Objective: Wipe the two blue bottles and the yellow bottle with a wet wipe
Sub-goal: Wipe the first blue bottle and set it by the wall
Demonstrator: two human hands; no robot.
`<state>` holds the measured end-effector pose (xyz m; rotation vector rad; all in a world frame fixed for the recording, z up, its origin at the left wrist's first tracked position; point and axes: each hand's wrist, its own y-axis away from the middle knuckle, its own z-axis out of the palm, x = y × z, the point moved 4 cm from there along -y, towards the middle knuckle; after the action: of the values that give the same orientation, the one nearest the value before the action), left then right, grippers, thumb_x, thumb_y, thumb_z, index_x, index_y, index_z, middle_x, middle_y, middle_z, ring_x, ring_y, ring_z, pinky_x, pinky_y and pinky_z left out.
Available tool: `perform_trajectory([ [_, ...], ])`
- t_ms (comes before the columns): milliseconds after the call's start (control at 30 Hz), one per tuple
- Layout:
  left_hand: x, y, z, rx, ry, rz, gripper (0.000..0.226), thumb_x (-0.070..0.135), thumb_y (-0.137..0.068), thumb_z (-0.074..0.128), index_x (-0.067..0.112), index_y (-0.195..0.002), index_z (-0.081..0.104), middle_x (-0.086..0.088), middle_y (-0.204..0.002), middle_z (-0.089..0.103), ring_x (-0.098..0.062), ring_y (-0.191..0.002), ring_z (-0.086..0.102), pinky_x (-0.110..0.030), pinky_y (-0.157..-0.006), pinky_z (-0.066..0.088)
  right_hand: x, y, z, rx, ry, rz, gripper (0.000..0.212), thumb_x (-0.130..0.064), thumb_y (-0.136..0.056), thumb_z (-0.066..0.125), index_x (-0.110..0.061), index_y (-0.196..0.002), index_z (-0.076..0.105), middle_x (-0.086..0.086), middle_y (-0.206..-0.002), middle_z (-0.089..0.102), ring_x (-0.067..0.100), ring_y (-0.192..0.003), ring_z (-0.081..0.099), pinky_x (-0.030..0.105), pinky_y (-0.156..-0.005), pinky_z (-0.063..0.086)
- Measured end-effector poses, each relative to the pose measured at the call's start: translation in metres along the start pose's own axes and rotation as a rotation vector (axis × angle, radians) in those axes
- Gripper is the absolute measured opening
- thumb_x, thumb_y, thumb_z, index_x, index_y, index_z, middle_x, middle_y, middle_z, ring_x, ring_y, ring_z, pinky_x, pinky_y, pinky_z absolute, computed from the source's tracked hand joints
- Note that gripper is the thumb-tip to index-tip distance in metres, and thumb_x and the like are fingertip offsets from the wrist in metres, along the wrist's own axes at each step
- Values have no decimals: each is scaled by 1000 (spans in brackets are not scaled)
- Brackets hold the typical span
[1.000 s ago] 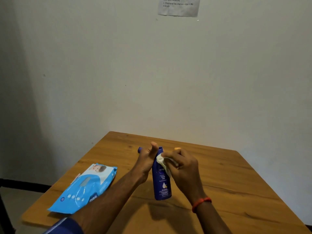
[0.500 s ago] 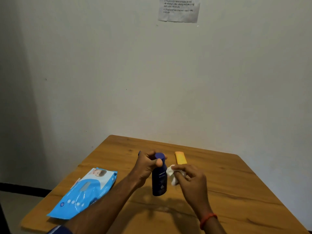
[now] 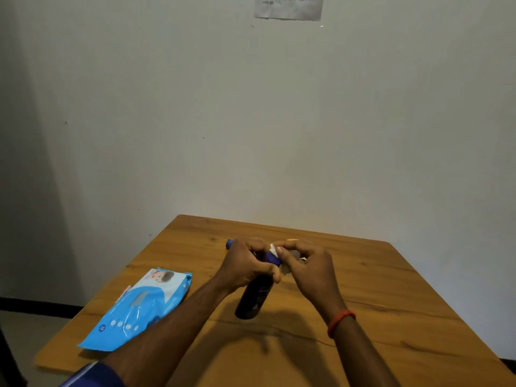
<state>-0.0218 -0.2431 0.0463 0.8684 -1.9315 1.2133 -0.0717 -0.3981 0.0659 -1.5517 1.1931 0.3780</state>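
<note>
A dark blue bottle is tilted above the wooden table, its cap end toward the wall. My left hand grips its upper body. My right hand pinches a white wet wipe against the bottle's cap. Behind my left hand only the cap end of a second blue bottle shows. The yellow bottle lies behind my right hand, almost fully hidden.
A light blue pack of wet wipes lies flat near the table's left edge. The wall stands right behind the table's far edge, with a paper notice high on it. An orange band circles my right wrist.
The blue bottle went from standing upright to tilted toward me. My right hand brought the wipe up from the bottle's side onto its cap. My left hand slid down to the body.
</note>
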Motion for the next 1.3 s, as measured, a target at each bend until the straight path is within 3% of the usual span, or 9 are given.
perform_trajectory([
  [133, -4, 2, -10, 178, 182, -119, 53, 45, -61, 87, 0, -85, 72, -19, -85, 73, -24, -77, 68, -32, -70, 54, 13, 8, -6, -4, -331, 173, 18, -13, -87, 71, -27, -98, 73, 3, -93, 73, 16, -84, 71, 32, -68, 61],
  [233, -6, 1, -11, 240, 241, -183, 45, 48, -67, 84, 8, -78, 68, -13, -77, 70, -24, -71, 68, -31, -67, 55, 15, 15, -6, -55, -441, 158, 31, -10, -87, 70, -24, -114, 68, 11, -100, 68, 21, -94, 69, 35, -76, 61],
  [400, -8, -1, -2, 316, 293, -310, 38, 46, -86, 70, 13, -68, 62, -6, -66, 54, -22, -64, 52, -35, -63, 45, -4, 14, 10, -124, -323, 25, 19, -13, -83, 75, -18, -102, 75, -5, -98, 74, 14, -96, 68, 37, -84, 59],
  [667, -17, -2, -7, 417, 328, -493, 14, 23, -87, 66, 12, -84, 75, -7, -85, 67, -22, -74, 60, -36, -67, 53, -4, 28, 17, -311, -81, -141, 19, -14, -82, 75, -26, -97, 77, -11, -95, 65, 9, -95, 62, 26, -83, 54],
  [767, -27, 3, -12, 451, 328, -534, 15, 22, -84, 68, 9, -88, 74, -11, -89, 67, -29, -77, 64, -47, -75, 59, 12, 45, 11, -438, -105, -77, 21, -11, -80, 77, -25, -96, 79, -8, -95, 68, 12, -96, 64, 28, -83, 55],
  [900, -31, 7, -9, 466, 355, -557, 25, 20, -83, 68, 1, -100, 68, -11, -87, 64, -28, -75, 63, -46, -73, 59, 23, 56, -1, -516, -313, 55, 19, -4, -77, 78, -13, -93, 80, 3, -94, 69, 21, -94, 67, 32, -81, 57],
  [1000, -29, 8, -5, 444, 400, -538, 19, 17, -87, 64, 2, -98, 65, -8, -84, 60, -22, -71, 60, -37, -65, 54, 26, 48, -2, -466, -276, 77, 17, -6, -80, 75, -14, -95, 78, 1, -96, 72, 15, -96, 67, 28, -79, 56],
  [1133, -21, 4, 1, 375, 402, -444, 15, 11, -90, 59, 8, -76, 66, -5, -74, 60, -18, -65, 57, -30, -59, 48, 16, 29, 11, -305, -180, 56, 15, -13, -84, 73, -23, -94, 76, -10, -92, 73, 7, -92, 67, 23, -77, 54],
  [1300, -15, 0, -1, 338, 435, -397, 26, 10, -90, 57, 12, -67, 67, -4, -70, 63, -20, -67, 58, -34, -68, 50, -11, 14, 22, -211, -53, -82, 16, -20, -86, 71, -23, -102, 73, -19, -91, 59, -5, -88, 58, 13, -74, 48],
])
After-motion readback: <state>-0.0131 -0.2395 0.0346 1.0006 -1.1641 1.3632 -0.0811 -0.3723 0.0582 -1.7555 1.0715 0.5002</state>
